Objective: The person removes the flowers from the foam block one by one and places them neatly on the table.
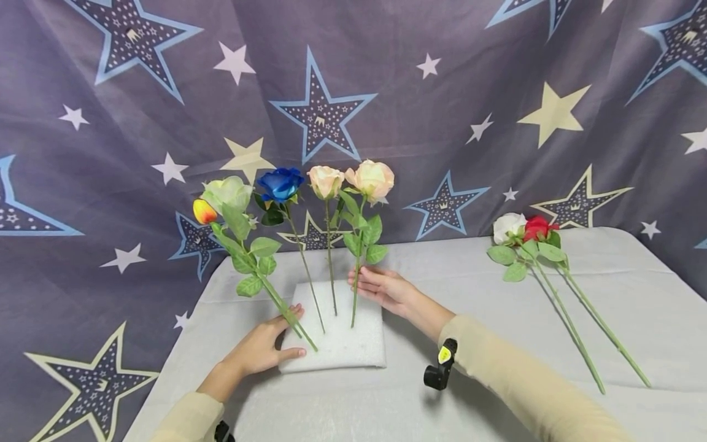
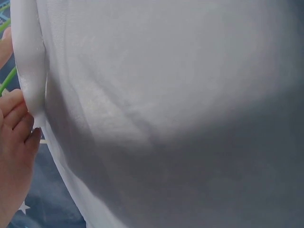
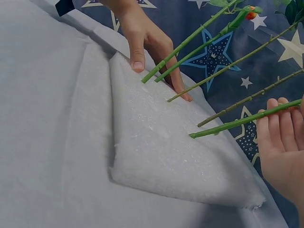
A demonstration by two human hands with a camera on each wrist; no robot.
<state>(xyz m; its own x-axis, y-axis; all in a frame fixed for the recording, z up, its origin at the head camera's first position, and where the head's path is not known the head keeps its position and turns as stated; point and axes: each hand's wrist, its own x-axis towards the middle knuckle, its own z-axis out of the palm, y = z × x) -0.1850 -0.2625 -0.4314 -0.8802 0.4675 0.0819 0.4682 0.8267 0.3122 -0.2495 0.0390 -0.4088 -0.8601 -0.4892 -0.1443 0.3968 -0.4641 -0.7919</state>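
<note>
A white foam block [image 1: 353, 351] lies on the table with several artificial flower stems standing in it. From left to right rise an orange-yellow tulip [image 1: 204, 211], a pale green-white rose [image 1: 227, 195], a blue rose [image 1: 280, 184], a smaller pink rose [image 1: 326, 182] and a larger pale pink rose [image 1: 371, 179]. My left hand [image 1: 258, 347] rests on the block's left side, thumb and fingers spread. At the larger pink rose's green stem [image 3: 237, 122], my right hand [image 1: 383, 291] has its fingers extended behind and against the stem. In the left wrist view the left fingers [image 2: 16, 111] lie along the block's edge.
To the right, a white rose [image 1: 508, 228] and a red rose [image 1: 539, 228] lie on the grey cloth-covered table [image 1: 469, 282], stems pointing toward the front right. Behind the table hangs a star-patterned curtain [image 1: 431, 123], close to the flower heads.
</note>
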